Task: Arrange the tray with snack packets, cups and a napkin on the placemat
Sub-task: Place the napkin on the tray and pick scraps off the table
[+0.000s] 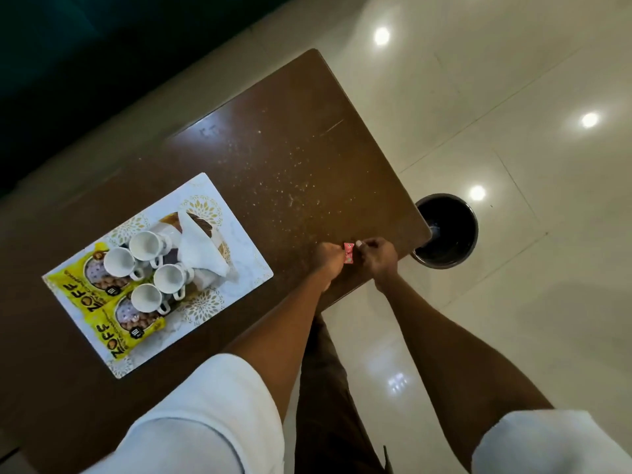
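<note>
A white placemat (246,258) with gold flowers lies on the left of the brown table (290,148). On it rests a tray (220,242), mostly hidden. Several white cups (118,261) stand on the tray, a white napkin (198,248) lies across its far side, and two yellow snack packets (68,285) sit at its near side. At the table's right near edge, my left hand (330,260) and my right hand (376,256) both pinch a small pink sachet (349,253) between them.
A dark round bin (444,230) stands on the glossy tiled floor just past the table's right corner. Pale crumbs are scattered over the table's middle. A dark wall or furniture runs along the far left.
</note>
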Motion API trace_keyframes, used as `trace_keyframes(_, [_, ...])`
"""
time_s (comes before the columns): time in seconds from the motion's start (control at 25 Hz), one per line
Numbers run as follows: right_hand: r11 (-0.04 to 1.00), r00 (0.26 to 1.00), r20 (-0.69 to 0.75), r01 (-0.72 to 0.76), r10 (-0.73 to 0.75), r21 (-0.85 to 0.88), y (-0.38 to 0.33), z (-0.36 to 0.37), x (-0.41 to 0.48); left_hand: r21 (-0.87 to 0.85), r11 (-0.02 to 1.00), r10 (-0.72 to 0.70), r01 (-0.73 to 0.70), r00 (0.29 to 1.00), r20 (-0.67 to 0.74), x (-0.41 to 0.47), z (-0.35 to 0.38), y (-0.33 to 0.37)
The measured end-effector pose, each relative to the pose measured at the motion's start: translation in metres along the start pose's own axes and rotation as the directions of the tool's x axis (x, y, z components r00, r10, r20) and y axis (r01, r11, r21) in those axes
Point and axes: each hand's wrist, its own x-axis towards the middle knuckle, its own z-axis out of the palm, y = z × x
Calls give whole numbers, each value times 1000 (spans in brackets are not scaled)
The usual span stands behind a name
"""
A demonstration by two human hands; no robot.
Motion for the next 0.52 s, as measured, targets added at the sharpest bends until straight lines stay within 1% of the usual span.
trace_keyframes(0.16, [1000, 999, 29, 21, -20, -23, 8, 8, 5, -42, 999, 34, -34, 999, 2, 1, 10, -6])
trace_keyframes(0.36, [996, 999, 38, 32, -29, -80, 2, 19, 8, -94, 996, 9, -10, 1000, -4, 4, 5, -7])
trace_keyframes(0.44, [993, 997, 59, 60, -54, -106, -7, 28, 7, -124, 992, 13, -17, 999, -35, 3, -5, -8])
trace_keyframes(0.52, [982, 989, 116, 108, -90, -154, -22, 49, 2, -210, 977, 14, -32, 996, -89, 5, -27, -11])
